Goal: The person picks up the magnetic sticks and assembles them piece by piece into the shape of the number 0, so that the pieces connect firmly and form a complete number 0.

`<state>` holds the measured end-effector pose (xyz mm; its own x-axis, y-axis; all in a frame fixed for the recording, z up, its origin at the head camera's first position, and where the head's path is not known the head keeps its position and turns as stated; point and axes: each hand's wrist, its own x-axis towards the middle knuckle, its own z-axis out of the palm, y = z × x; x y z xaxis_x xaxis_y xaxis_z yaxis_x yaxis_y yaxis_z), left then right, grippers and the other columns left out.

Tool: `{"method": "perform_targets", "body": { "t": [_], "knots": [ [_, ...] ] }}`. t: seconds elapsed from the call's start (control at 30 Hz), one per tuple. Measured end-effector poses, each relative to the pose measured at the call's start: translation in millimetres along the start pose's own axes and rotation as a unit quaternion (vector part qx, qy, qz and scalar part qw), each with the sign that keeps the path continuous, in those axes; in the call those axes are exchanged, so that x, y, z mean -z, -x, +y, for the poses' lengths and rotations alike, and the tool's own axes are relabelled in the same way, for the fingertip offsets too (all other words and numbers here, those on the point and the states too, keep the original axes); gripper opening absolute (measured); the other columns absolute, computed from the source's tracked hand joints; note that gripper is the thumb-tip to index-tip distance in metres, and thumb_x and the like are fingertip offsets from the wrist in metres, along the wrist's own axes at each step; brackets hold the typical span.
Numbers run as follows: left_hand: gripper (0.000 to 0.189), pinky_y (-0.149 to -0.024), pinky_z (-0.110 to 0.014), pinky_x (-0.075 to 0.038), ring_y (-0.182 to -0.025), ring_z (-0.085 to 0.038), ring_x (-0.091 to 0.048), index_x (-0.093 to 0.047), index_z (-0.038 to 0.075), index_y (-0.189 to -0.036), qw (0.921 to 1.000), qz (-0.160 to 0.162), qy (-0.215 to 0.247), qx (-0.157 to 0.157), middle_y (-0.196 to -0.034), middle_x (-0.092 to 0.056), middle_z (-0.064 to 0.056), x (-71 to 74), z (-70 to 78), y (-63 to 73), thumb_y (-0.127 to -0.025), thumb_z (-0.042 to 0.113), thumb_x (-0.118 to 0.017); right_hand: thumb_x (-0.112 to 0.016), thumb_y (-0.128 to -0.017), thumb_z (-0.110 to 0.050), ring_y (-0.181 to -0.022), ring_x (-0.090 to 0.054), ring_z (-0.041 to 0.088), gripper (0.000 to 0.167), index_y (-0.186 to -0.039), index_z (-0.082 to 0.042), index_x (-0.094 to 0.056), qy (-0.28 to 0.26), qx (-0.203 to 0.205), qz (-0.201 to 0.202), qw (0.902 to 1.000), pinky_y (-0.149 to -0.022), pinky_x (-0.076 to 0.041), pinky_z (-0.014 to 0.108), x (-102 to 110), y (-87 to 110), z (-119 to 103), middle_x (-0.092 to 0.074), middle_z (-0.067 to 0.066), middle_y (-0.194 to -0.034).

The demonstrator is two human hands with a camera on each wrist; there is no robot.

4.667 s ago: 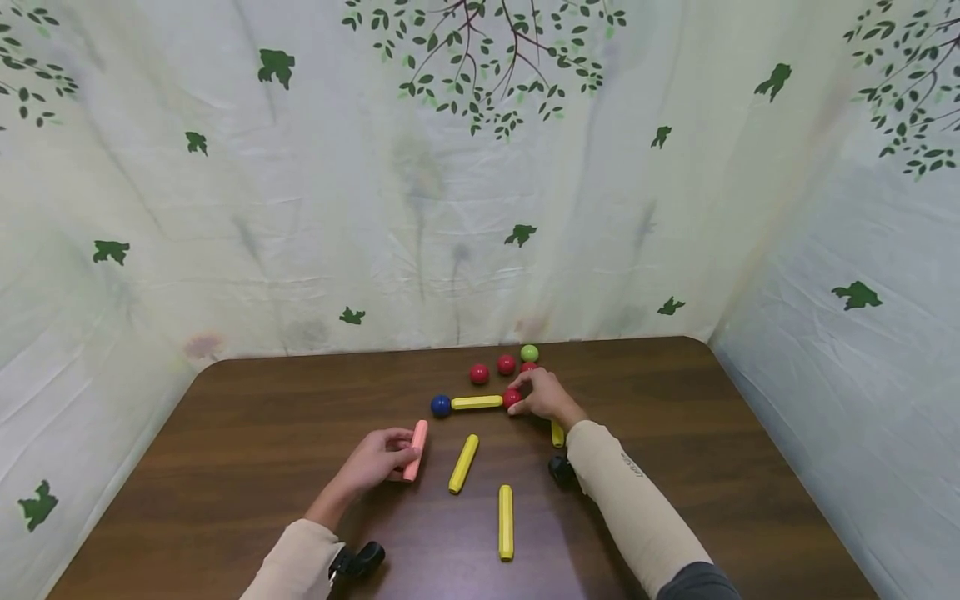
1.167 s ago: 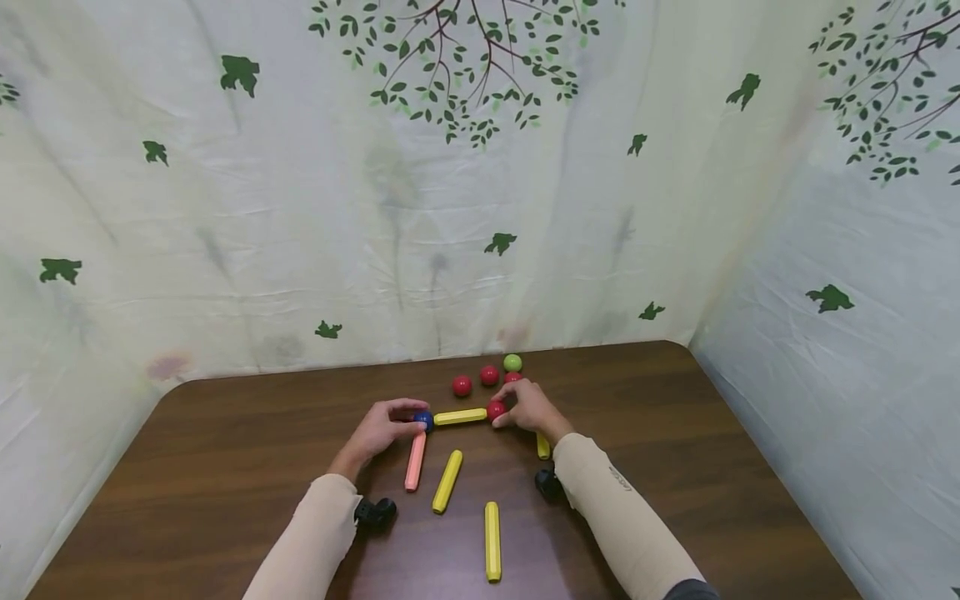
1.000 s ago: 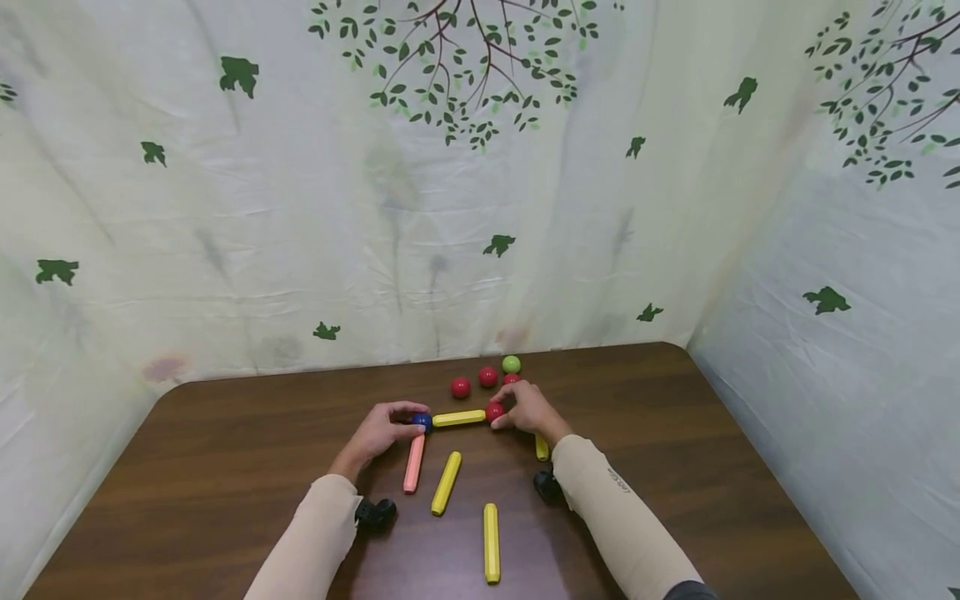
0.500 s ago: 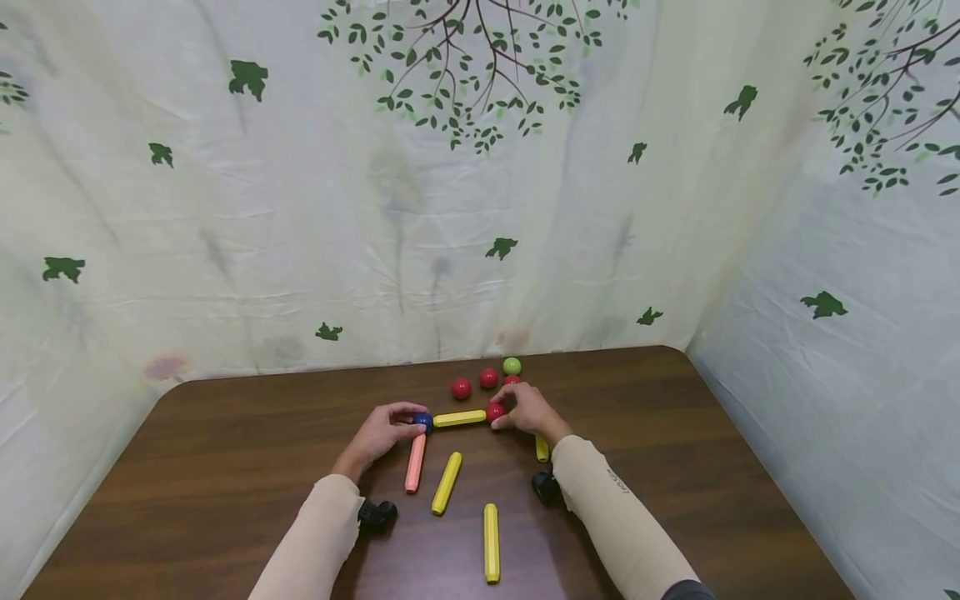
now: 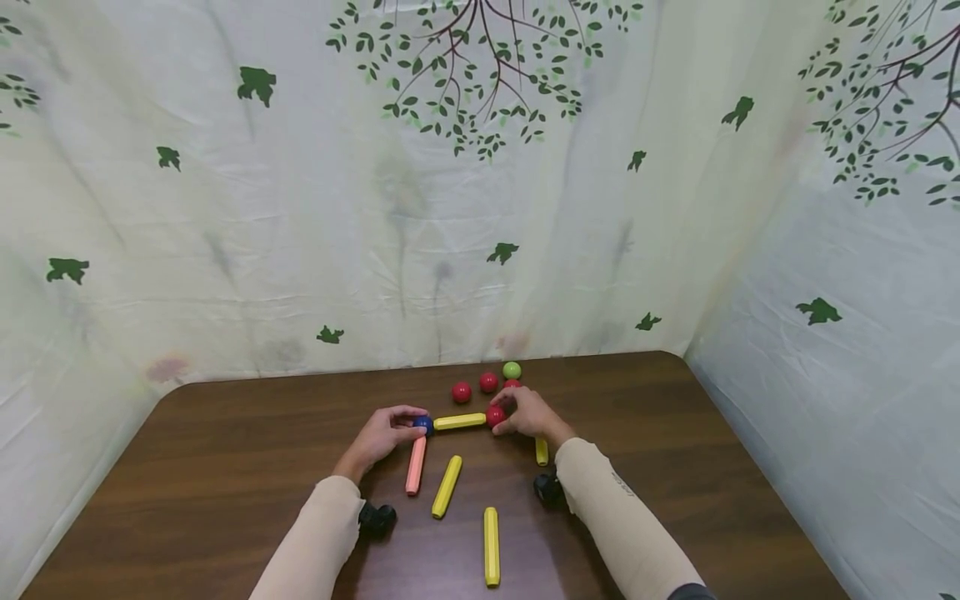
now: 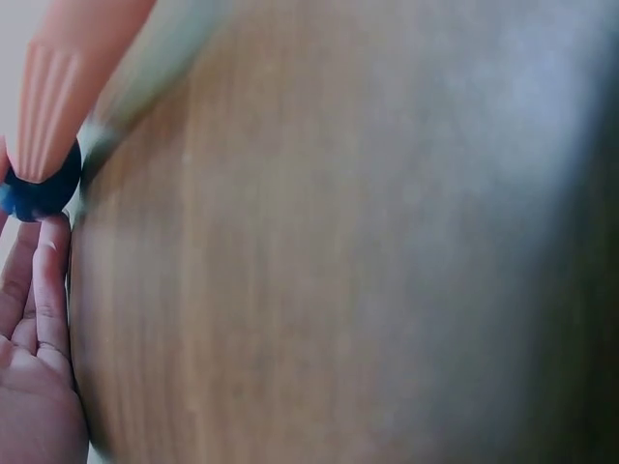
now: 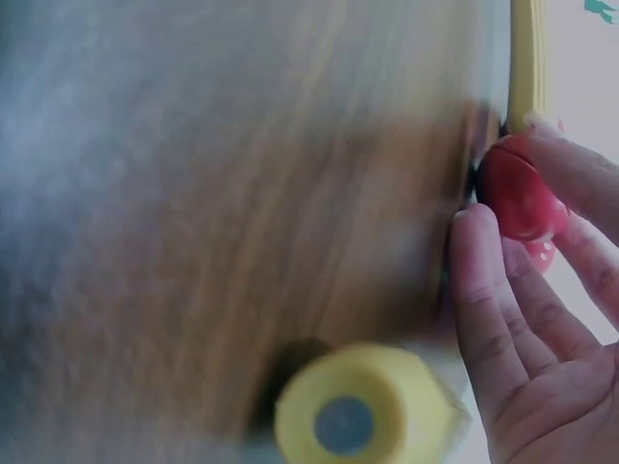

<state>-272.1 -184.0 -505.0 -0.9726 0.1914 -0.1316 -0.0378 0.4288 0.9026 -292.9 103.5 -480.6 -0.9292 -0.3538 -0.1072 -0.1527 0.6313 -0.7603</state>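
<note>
My left hand (image 5: 381, 436) pinches a blue ball (image 5: 425, 425) at the left end of a yellow rod (image 5: 460, 422). A pink rod (image 5: 416, 468) runs from the blue ball toward me; in the left wrist view its ribbed end (image 6: 48, 126) meets the ball. At the yellow rod's right end, my right hand (image 5: 531, 414) holds a red ball (image 5: 494, 416) between thumb and fingers. The right wrist view shows that red ball (image 7: 517, 188) against the rod's end. Partly hidden by my right forearm lies another yellow rod (image 5: 542, 451).
Two loose yellow rods, a slanted one (image 5: 447, 487) and a straight one (image 5: 491, 547), lie nearer me. Behind the hands are more red balls (image 5: 461, 392) and a green ball (image 5: 512, 371). A printed cloth (image 5: 420, 208) hangs at the table's (image 5: 247, 433) far edge.
Earlier my left hand held the pink rod apart from the blue ball; that rod now meets the ball, and the hand pinches the ball instead. Over the last second the hands stay put.
</note>
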Motion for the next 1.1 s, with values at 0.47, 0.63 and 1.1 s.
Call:
{"method": "perform_targets", "body": {
  "t": [0.47, 0.63, 1.1],
  "knots": [
    [0.032, -0.083, -0.033, -0.049, -0.091, -0.019, -0.057, -0.068, 0.007, -0.115, 1.0000, 0.002, -0.004, -0.006, -0.107, -0.064, -0.008, 2.2, -1.6, -1.7, -0.086, 0.017, -0.074, -0.079, -0.075, 0.000, -0.081, -0.064, 0.021, 0.036, -0.108, 0.000, -0.065, -0.058, 0.032, 0.021, 0.9976, -0.072, -0.053, 0.033, 28, -0.1, 10, -0.066, 0.015, -0.104],
    [0.032, -0.082, -0.033, -0.049, -0.090, -0.018, -0.059, -0.069, 0.004, -0.114, 0.9997, 0.002, 0.007, -0.022, -0.104, -0.065, -0.009, 0.5, -2.3, -2.3, -0.085, 0.015, -0.074, -0.076, -0.078, 0.001, -0.074, -0.064, 0.018, 0.030, -0.106, -0.001, -0.066, -0.045, 0.050, 0.051, 0.9965, -0.067, -0.053, 0.032, 37, -0.6, 13, -0.067, 0.014, -0.099],
    [0.032, -0.084, -0.036, -0.050, -0.091, -0.019, -0.058, -0.066, -0.001, -0.117, 0.9997, -0.012, 0.012, -0.018, -0.108, -0.065, -0.013, 3.2, 12.0, 7.4, -0.088, 0.011, -0.070, -0.080, -0.074, 0.002, -0.080, -0.058, 0.018, 0.036, -0.107, -0.008, -0.071, 0.020, 0.007, 0.066, 0.9976, -0.066, -0.048, 0.030, 32, -23.6, 15, -0.063, 0.011, -0.105]
  ]
}}
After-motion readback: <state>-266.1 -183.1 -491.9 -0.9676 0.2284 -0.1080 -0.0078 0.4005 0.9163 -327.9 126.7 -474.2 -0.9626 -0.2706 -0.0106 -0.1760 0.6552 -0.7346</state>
